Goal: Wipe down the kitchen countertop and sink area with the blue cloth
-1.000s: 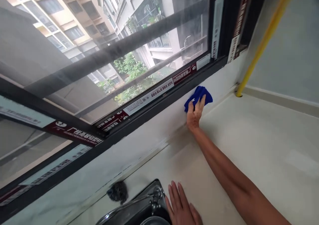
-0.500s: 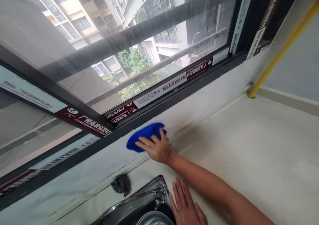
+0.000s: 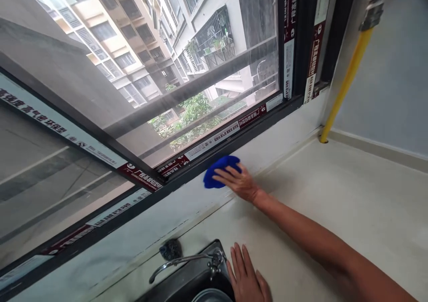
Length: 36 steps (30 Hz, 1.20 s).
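My right hand [image 3: 240, 181] presses a blue cloth [image 3: 218, 171] flat against the pale wall strip [image 3: 284, 134] just below the dark window frame [image 3: 214, 152]. Its fingers lie spread over the cloth, pointing left. My left hand [image 3: 245, 277] rests flat on the cream countertop [image 3: 334, 213], fingers stretched out and together, right beside the steel sink [image 3: 197, 279] and the base of the tap [image 3: 182, 262]. It holds nothing.
A dark scouring pad [image 3: 170, 249] lies behind the sink by the wall. A yellow pipe [image 3: 346, 81] rises from the countertop's far right corner. Large window glass with label strips fills the upper left.
My right hand swept the blue cloth left along the wall strip from near the corner, then came a little back to the right. My left hand stayed by the sink.
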### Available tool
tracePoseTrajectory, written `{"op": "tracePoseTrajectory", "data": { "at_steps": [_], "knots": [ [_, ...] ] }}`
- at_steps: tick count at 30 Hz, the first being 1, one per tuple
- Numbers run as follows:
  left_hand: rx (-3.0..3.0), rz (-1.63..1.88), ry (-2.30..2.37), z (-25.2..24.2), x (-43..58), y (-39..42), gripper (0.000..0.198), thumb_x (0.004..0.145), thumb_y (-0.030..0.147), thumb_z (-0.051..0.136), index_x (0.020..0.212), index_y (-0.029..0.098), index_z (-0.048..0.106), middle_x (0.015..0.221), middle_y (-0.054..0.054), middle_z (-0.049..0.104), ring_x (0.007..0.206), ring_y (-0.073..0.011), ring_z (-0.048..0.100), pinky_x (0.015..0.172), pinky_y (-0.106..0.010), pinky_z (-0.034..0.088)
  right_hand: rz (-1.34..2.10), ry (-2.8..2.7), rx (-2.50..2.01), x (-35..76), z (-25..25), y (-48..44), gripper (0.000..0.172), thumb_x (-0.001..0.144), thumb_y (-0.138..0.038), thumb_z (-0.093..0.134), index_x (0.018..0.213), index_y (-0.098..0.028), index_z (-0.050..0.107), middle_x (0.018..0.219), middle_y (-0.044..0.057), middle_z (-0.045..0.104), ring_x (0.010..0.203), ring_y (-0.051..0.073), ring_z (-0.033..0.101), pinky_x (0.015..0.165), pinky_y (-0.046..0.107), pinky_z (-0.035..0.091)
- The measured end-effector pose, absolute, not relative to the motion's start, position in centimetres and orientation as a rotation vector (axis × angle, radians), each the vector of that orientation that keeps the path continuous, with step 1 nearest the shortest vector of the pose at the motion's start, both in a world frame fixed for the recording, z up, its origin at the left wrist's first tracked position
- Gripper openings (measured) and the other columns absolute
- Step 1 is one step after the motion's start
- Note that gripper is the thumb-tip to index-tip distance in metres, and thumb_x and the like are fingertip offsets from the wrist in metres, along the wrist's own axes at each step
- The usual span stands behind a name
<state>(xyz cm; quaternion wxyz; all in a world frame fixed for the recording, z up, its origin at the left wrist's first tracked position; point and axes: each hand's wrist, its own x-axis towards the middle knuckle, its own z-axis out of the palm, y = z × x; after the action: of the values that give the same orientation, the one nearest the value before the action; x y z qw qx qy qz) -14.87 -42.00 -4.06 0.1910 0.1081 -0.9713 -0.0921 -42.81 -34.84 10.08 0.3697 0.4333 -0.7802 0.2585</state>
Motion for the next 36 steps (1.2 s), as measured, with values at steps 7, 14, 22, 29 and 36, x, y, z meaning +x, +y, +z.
{"op": "tracePoseTrajectory", "data": {
  "at_steps": [7,14,22,29,36],
  "knots": [
    [0.279,-0.263,-2.730,-4.3,-14.7,-41.9,0.076,0.086,0.019,0.052,0.159,0.019,0.030,0.165,-0.012,0.035,0.155,-0.0309,0.027,0.128,-0.057,0.024,0.721,-2.070,0.651,-42.6,5.4,-33.5,0.049,0.100,-0.017,0.044,0.145,-0.029,0.058,0.145,0.014,0.058,0.131,0.031,0.050,0.106,0.056,0.047],
    [0.291,-0.340,-2.695,-4.2,-14.6,-41.1,0.086,0.083,0.019,0.055,0.161,0.018,0.020,0.167,-0.013,0.031,0.155,-0.0333,0.026,0.130,-0.059,0.019,0.836,-2.030,0.655,-39.0,6.9,-41.6,0.058,0.098,-0.019,0.041,0.156,-0.021,0.043,0.148,0.020,0.048,0.131,0.036,0.046,0.110,0.062,0.044],
    [0.225,-0.347,-2.720,-5.7,-14.3,-41.8,0.075,0.082,0.019,0.056,0.155,0.010,0.037,0.163,-0.018,0.038,0.155,-0.0363,0.025,0.129,-0.063,0.016,0.608,-2.128,0.887,-35.2,9.5,-47.8,0.056,0.100,-0.015,0.039,0.156,-0.020,0.043,0.143,0.020,0.055,0.107,0.029,0.057,0.082,0.047,0.057],
    [0.264,-0.339,-2.737,-5.9,-14.6,-42.5,0.058,0.085,0.020,0.053,0.142,0.011,0.057,0.155,-0.018,0.049,0.152,-0.0361,0.033,0.129,-0.061,0.021,0.497,-1.955,1.312,-34.5,12.4,-49.5,0.041,0.100,-0.013,0.043,0.138,-0.017,0.057,0.144,0.012,0.058,0.095,0.021,0.054,0.062,0.035,0.052],
    [0.298,-0.288,-2.749,-3.2,-14.8,-42.3,0.066,0.087,0.018,0.050,0.152,0.015,0.044,0.162,-0.014,0.040,0.153,-0.0309,0.032,0.128,-0.056,0.024,0.503,-1.824,1.415,-39.4,12.4,-43.5,0.039,0.104,-0.017,0.039,0.134,-0.023,0.062,0.139,0.005,0.064,0.088,0.018,0.053,0.057,0.032,0.046]
  ]
}}
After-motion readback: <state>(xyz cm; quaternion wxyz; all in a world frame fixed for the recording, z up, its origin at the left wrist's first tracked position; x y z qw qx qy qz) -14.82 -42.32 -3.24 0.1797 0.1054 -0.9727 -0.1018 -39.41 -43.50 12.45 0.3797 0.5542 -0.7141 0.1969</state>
